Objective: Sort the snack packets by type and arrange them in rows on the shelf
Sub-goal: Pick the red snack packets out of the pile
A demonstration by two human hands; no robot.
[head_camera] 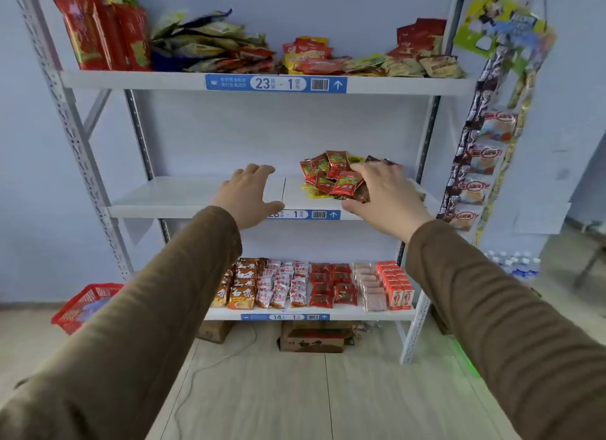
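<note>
A loose pile of small red, yellow and dark brown snack packets [329, 173] lies on the right half of the white middle shelf [183, 195]. My right hand [387, 198] rests on the pile's right side, fingers and thumb closed around a red packet and a brown one at its front. My left hand [251, 193] hovers over the bare shelf just left of the pile, fingers spread and holding nothing. The bottom shelf [328, 313] carries sorted rows of packets [311, 285] in orange, white-red, red, pink and boxed types.
The top shelf [164, 80] holds unsorted heaps of larger packets [210, 45]. Strips of hanging snacks [485, 164] dangle at the right upright. A red basket [83, 305] stands on the floor at left, cardboard boxes [314, 339] sit under the rack, and water bottles [515, 265] stand at right.
</note>
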